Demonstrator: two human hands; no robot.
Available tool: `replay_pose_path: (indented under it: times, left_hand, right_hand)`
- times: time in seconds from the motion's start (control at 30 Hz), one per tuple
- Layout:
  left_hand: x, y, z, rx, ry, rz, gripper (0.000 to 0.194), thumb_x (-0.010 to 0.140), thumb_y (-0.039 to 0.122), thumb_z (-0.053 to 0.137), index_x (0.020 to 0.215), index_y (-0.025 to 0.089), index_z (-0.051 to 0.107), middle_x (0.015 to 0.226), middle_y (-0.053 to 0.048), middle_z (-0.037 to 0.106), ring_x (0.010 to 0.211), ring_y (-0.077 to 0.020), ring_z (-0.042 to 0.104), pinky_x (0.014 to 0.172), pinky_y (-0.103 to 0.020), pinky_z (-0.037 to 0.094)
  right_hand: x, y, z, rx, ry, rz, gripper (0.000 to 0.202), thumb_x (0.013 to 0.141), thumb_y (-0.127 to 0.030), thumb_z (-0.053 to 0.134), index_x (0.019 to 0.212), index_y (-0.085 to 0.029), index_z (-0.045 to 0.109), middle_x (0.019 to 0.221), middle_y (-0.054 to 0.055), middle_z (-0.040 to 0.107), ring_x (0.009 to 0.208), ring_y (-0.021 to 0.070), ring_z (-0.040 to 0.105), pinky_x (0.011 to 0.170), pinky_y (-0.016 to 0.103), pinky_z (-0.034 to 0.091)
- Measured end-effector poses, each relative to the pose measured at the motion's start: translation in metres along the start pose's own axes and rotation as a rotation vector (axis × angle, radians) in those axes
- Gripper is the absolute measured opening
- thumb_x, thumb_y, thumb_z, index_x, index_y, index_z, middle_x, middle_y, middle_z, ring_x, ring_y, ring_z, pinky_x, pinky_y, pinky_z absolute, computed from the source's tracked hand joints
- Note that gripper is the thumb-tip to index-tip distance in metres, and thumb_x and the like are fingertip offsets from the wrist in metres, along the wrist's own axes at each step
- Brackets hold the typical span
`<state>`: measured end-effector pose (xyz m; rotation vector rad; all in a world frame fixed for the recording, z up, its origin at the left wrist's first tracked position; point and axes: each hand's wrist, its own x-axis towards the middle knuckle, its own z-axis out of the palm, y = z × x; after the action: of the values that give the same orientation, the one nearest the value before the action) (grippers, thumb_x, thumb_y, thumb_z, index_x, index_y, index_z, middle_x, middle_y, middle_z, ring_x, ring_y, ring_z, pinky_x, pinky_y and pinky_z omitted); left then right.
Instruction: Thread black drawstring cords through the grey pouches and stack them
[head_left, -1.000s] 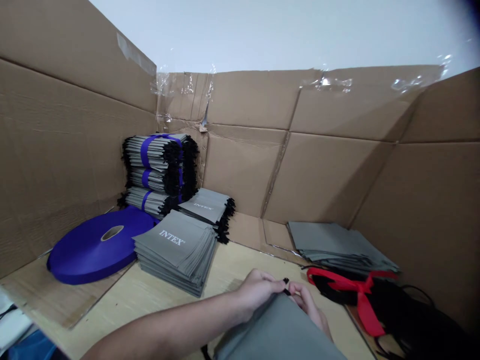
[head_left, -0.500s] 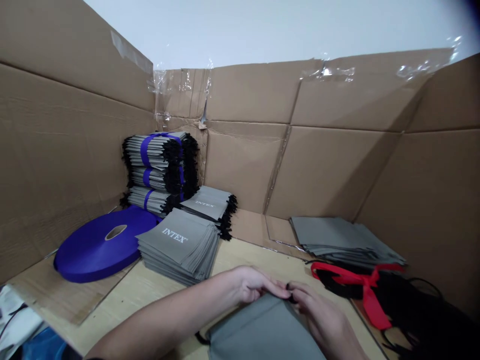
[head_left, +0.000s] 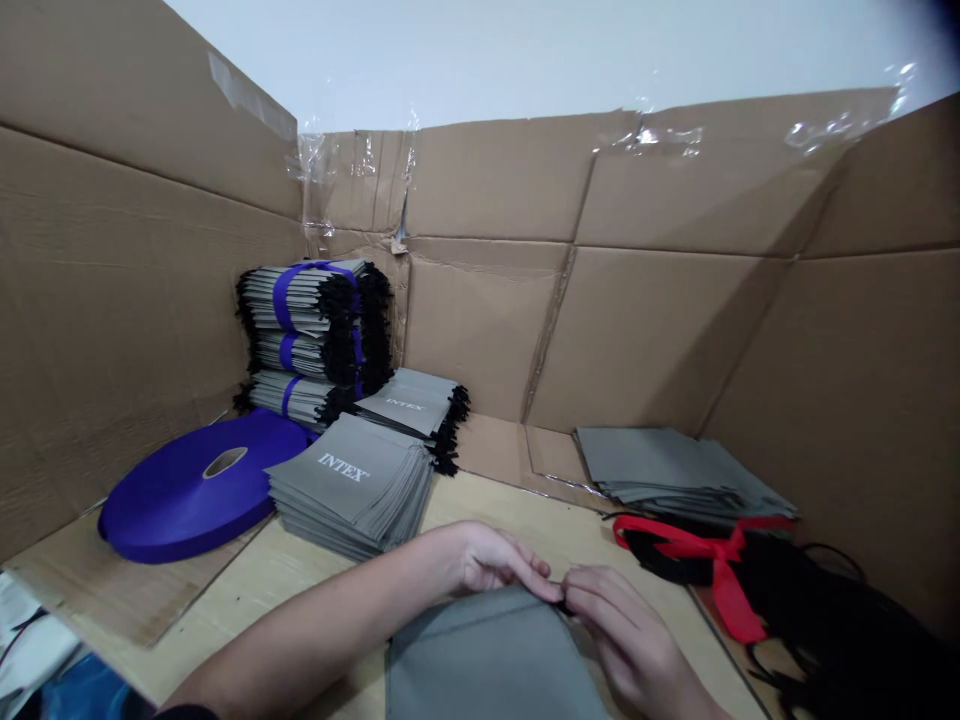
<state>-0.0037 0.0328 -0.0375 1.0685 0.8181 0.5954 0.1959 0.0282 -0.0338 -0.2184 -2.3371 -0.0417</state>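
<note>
A grey fabric pouch lies in front of me at the bottom centre, its top edge at my hands. My left hand is closed at its top corner, thumb and fingers pinched on the pouch. Right beside it, my right hand is closed too, its fingertips meeting the left ones around a small dark bit at that corner. What the right fingers pinch looks like black cord, mostly hidden. Behind my left forearm sits a stack of grey INTEX pouches.
A purple ribbon roll lies left, below strapped bundles. Another INTEX stack stands behind. Grey pieces lie at right, near black cords tied with red ribbon. Cardboard walls enclose the table.
Both hands and the pouch have shifted slightly left, and the fingertips have drawn closer together at the corner. The whole view has moved a little.
</note>
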Motion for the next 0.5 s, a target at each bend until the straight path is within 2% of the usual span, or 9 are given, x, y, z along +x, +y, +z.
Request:
replay_pose_path:
  times: [0.07, 0.17, 0.27, 0.37, 0.5]
  left_hand:
    - [-0.0041, 0.0014, 0.0019, -0.065, 0.001, -0.046, 0.026, 0.050, 0.015, 0.080, 0.065, 0.016, 0.058, 0.067, 0.005, 0.059, 0.063, -0.0094, 0.054, 0.076, -0.026, 0.044]
    - [-0.0057, 0.0012, 0.0059, -0.131, 0.027, -0.047, 0.029, 0.046, 0.011, 0.082, 0.062, 0.015, 0.058, 0.066, 0.005, 0.057, 0.064, -0.0084, 0.053, 0.083, -0.025, 0.042]
    - [-0.0027, -0.0015, 0.0087, -0.165, 0.066, -0.019, 0.033, 0.041, 0.010, 0.084, 0.058, 0.016, 0.056, 0.067, 0.005, 0.057, 0.069, -0.0114, 0.055, 0.092, -0.031, 0.038]
    - [0.0001, -0.0036, 0.0083, -0.140, 0.053, 0.009, 0.034, 0.040, 0.013, 0.085, 0.059, 0.017, 0.057, 0.068, 0.002, 0.058, 0.076, -0.0171, 0.058, 0.095, -0.038, 0.036]
    - [0.0004, -0.0039, 0.0036, -0.047, 0.025, 0.015, 0.032, 0.042, 0.020, 0.084, 0.058, 0.017, 0.057, 0.066, 0.002, 0.058, 0.077, -0.0185, 0.059, 0.091, -0.039, 0.039]
  right_hand:
    - [0.0003, -0.0018, -0.0012, -0.001, 0.004, -0.009, 0.026, 0.082, -0.007, 0.046, 0.100, -0.021, 0.060, 0.088, 0.008, 0.067, 0.082, 0.0189, 0.064, 0.074, 0.030, 0.054]
    - [-0.0014, -0.0009, -0.0033, -0.020, -0.022, -0.035, 0.029, 0.082, -0.006, 0.046, 0.104, -0.021, 0.060, 0.088, 0.007, 0.067, 0.085, 0.0190, 0.064, 0.077, 0.030, 0.054]
    - [-0.0042, 0.0016, -0.0050, -0.054, -0.049, -0.069, 0.034, 0.082, -0.005, 0.045, 0.110, -0.020, 0.058, 0.090, 0.008, 0.067, 0.088, 0.0193, 0.064, 0.080, 0.031, 0.053]
    - [-0.0047, 0.0024, -0.0056, -0.085, -0.088, -0.101, 0.039, 0.082, -0.001, 0.042, 0.112, -0.019, 0.057, 0.094, 0.008, 0.067, 0.093, 0.0194, 0.062, 0.083, 0.031, 0.052]
    - [-0.0014, 0.0003, -0.0052, -0.152, -0.128, -0.127, 0.040, 0.081, 0.000, 0.038, 0.110, -0.018, 0.058, 0.094, 0.008, 0.068, 0.092, 0.0179, 0.062, 0.086, 0.032, 0.052]
